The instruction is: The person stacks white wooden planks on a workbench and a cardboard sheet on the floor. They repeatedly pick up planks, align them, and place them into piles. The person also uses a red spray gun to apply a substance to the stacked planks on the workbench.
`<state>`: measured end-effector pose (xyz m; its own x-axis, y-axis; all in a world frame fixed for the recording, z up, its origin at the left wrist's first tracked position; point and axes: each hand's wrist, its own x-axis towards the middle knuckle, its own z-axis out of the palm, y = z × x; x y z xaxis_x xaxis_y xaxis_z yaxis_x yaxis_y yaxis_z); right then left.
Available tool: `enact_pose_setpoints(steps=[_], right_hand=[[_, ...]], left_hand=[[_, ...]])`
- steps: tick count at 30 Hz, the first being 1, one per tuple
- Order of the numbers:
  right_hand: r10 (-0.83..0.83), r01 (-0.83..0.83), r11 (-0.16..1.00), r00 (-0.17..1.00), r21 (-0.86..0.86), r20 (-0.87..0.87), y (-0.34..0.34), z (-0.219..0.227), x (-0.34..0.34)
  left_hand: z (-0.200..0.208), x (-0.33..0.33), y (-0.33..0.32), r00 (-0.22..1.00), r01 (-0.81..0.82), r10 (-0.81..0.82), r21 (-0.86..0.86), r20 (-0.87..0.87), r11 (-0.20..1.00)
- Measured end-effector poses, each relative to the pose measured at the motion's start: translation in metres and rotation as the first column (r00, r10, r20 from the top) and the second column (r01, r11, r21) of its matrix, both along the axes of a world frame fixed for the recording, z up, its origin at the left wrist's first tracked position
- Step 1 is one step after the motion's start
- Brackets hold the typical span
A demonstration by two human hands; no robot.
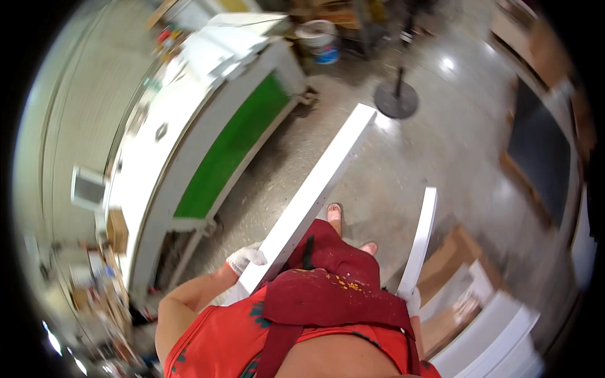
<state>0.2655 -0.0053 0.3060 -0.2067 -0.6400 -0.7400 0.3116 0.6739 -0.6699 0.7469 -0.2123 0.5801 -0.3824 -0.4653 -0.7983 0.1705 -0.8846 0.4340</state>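
Observation:
My left hand (246, 258), in a whitish work glove, is closed round the near part of a long white beam (322, 183). The beam slants away from my left side toward the far middle, with small dark holes along one edge. On my right, a narrower white strip (421, 242) stands out in front of me. My right hand (413, 303), gloved as well, is at the near end of that strip and appears to grip it; most of its fingers are hidden.
A long white-topped bench (157, 160) with a green side panel (230, 148) runs along the left. A bucket (320, 43) and a stand's round black base (396, 99) are ahead. An open cardboard box (449, 261) and white panels (488, 343) lie right, below a dark board (539, 151).

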Motion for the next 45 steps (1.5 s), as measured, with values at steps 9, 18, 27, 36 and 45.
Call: enact_pose_setpoints(steps=[9,18,27,36,45], right_hand=[[0.367,-0.38,0.92,0.921,0.094,0.134,-0.155,0.038,0.025],[0.439,-0.462,0.883,0.876,0.086,0.2,-0.315,0.083,0.123],[0.378,-0.414,0.908,0.875,0.063,0.303,-0.432,0.107,0.213],[0.296,-0.354,0.935,0.822,0.029,0.487,-0.545,0.095,0.241],[0.307,-0.391,0.917,0.814,0.075,0.492,-0.657,0.119,0.269]], left_hand=[[-0.005,0.06,0.032,0.878,-0.478,0.475,-0.058,-0.055,0.876],[-0.022,0.166,-0.048,0.693,-0.715,0.682,-0.099,-0.235,0.692],[-0.017,0.291,-0.192,0.626,-0.776,0.742,-0.282,-0.24,0.564],[-0.012,0.373,-0.366,0.568,-0.736,0.813,-0.523,-0.131,0.43],[0.022,0.406,-0.517,0.447,-0.702,0.894,-0.605,0.038,0.377]])
